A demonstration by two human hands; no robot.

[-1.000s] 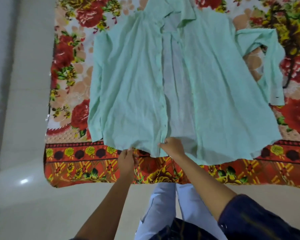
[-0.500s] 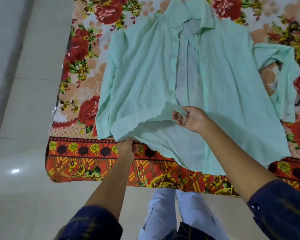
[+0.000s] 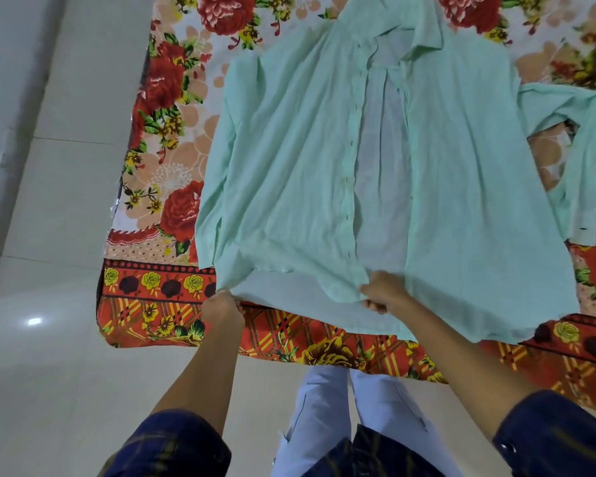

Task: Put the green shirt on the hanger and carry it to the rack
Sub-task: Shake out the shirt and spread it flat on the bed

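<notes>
Now the green shirt [image 3: 289, 160] is spread flat on the flowery bedsheet [image 3: 172, 187]. Its bottom edge is pinched by the closed fingers of the left hand [image 3: 221, 306] and the right hand [image 3: 384, 292].

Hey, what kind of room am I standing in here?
Probably a bedroom at home: a light green button-up shirt lies spread on a bed covered by a red floral patterned bedsheet, with glossy white floor tiles alongside. No hanger or rack is in view.
</notes>
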